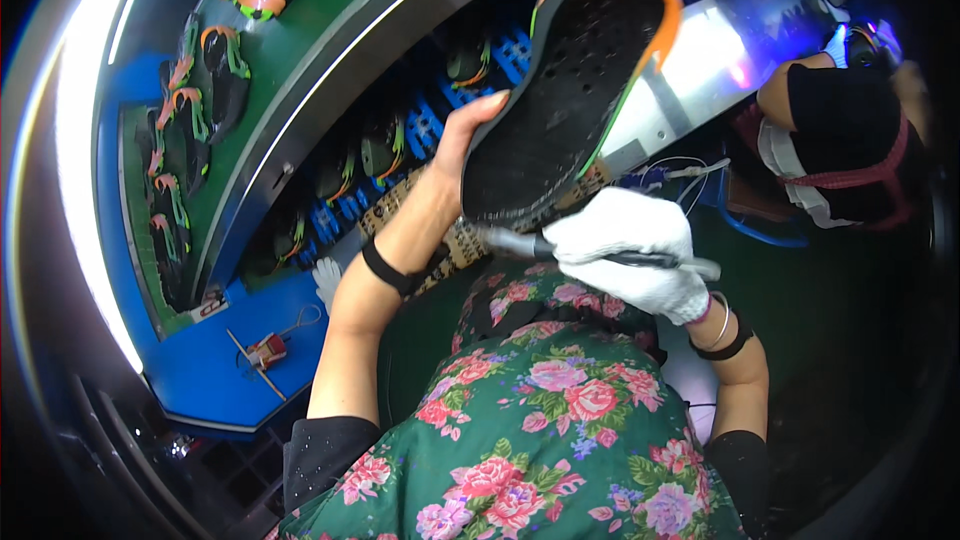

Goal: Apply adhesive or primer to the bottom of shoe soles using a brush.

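My bare left hand (460, 145) grips the side of a shoe (570, 70), its thumb against the edge. The shoe is raised and tilted, with its black, dotted underside facing me. Its rim is orange round the upper end, with green along one side. A white glove covers my right hand (630, 245), which is closed round a slim tool (520, 242) with a dark grip. The tool's blurred tip points left, just below the lower end of the shoe, and I cannot tell whether it touches. Its grey rear end shows behind the glove.
Behind my hands, a conveyor line (415, 130) carries several shoes on blue holders. More shoes (205, 90) stand on the green shelf at left. A blue table (230, 360) holds a small red device (268, 351) and a white glove (327, 282). Another person (850, 130) sits at far right.
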Demonstrator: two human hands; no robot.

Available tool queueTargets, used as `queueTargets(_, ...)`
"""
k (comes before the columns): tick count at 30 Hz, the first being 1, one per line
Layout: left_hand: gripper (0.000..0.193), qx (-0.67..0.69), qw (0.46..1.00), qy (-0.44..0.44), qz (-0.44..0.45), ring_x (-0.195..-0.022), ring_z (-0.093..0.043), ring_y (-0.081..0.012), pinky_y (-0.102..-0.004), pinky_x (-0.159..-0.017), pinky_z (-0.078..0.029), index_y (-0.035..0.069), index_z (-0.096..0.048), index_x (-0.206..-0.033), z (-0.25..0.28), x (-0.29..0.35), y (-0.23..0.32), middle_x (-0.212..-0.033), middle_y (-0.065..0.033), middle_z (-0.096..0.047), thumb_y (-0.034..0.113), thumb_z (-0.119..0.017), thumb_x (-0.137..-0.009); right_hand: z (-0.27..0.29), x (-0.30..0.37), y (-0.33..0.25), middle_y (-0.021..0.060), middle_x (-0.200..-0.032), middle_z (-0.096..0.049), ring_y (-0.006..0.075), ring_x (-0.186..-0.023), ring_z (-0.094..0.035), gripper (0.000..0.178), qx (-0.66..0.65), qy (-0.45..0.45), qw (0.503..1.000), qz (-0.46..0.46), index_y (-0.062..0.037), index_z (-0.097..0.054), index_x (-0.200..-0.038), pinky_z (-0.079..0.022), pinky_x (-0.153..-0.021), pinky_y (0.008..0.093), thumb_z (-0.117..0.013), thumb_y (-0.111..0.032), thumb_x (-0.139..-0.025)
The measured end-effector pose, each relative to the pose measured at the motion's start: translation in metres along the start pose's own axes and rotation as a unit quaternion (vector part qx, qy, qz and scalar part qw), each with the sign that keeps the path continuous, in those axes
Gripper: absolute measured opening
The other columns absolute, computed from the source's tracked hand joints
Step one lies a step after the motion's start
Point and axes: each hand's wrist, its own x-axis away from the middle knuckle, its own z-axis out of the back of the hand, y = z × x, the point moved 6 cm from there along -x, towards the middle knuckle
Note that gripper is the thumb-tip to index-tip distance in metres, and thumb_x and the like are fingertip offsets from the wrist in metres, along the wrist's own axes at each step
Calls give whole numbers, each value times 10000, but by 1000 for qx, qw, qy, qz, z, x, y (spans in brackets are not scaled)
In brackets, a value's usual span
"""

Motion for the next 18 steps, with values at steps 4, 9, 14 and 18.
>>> queueTargets(4, 611, 161, 986, -36, 11, -1199, -685, -349, -525, -1050, -551, -18, -538, -1459, -11, 2, -23, -1357, -245, -656, 420, -495, -1034, 33, -10, 5, 136, -960, -787, 217, -855, -750, 133, 57, 104, 992, -40, -11, -786, -902, -587, -788, 334, -822, 24, -779)
queueTargets(9, 748, 119, 991, -49, 46, -1197, -616, -559, -624, -1020, -536, 3, -448, -1535, -16, 5, -54, -1396, -312, -590, 552, -433, -1027, 89, -44, -17, 98, -1060, -790, 257, -917, -758, 238, 341, 148, 921, 119, -78, -800, -1069, -602, -834, 372, -784, -29, -836)
queueTargets(14, 720, 256, 965, 42, 33, -1199, -610, -567, -669, -1032, -512, 5, -491, -1495, 10, 8, -49, -1365, -268, -632, 555, -476, -1030, 27, -20, -24, 68, -1088, -781, 234, -994, -740, 248, 437, 57, 880, 177, -140, -798, -1094, -583, -902, 408, -776, -89, -852)
queueTargets(18, 897, 127, 989, -68, -15, -1261, -588, -524, -640, -1043, -518, 44, -335, -1604, -20, 13, -29, -1509, -317, -476, 682, -492, -992, 14, -9, -27, 91, -1008, -788, 238, -913, -743, 195, 8, -9, 999, 39, -76, -811, -1002, -592, -832, 354, -833, -28, -814)
